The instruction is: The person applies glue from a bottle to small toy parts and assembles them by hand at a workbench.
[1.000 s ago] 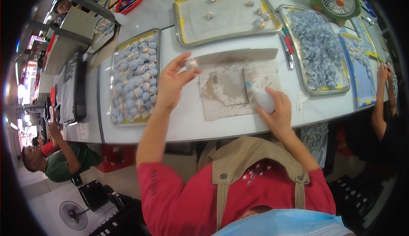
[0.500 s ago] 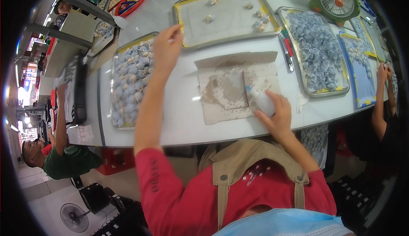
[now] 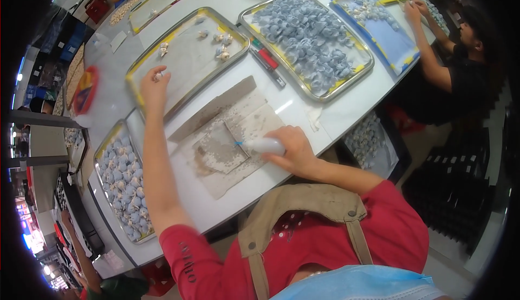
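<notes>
Fingers (image 3: 158, 76) pinch a small shell piece (image 3: 160, 74) over the tray (image 3: 142, 64).

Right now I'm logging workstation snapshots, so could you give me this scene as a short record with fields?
Left hand: left hand stretched out over the nearly bare tray, a small pale piece at its fingertips
Right hand: right hand holds a white squeeze bottle, its blue tip over the stained cardboard sheet
Trays: full tray of blue-grey pieces beyond the right hand; another filled tray by the left elbow
Surface: white table
Others: a person in black works at the far right
</notes>
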Motion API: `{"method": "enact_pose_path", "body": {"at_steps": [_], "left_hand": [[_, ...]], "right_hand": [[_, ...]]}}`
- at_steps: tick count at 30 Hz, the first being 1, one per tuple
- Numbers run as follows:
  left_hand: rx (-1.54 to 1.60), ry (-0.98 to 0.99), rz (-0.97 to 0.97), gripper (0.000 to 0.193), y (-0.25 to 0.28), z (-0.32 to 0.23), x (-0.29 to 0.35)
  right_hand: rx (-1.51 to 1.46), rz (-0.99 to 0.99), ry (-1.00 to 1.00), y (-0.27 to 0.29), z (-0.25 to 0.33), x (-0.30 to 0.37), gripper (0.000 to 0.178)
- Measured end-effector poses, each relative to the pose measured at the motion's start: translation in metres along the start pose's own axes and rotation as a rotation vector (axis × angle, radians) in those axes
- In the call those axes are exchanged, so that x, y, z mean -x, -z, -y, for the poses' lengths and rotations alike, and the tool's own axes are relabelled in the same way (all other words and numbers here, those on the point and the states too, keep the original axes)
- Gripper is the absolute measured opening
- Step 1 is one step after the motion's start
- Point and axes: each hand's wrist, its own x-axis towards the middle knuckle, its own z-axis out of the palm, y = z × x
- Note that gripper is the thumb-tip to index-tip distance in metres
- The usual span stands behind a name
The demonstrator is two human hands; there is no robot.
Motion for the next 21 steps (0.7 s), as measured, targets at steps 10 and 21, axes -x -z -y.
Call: {"method": "enact_pose_path", "body": {"at_steps": [10, 21], "left_hand": [[1.751, 0.515, 0.440, 0.033, 0.041, -0.123, 0.230], [1.535, 0.537, 0.300, 0.035, 0.021, -0.143, 0.283]], "right_hand": [[-0.702, -0.001, -0.442, 0.029, -0.005, 0.005, 0.026], [-0.519, 0.012, -0.220, 0.061, 0.017, 0.007, 0.030]]}}
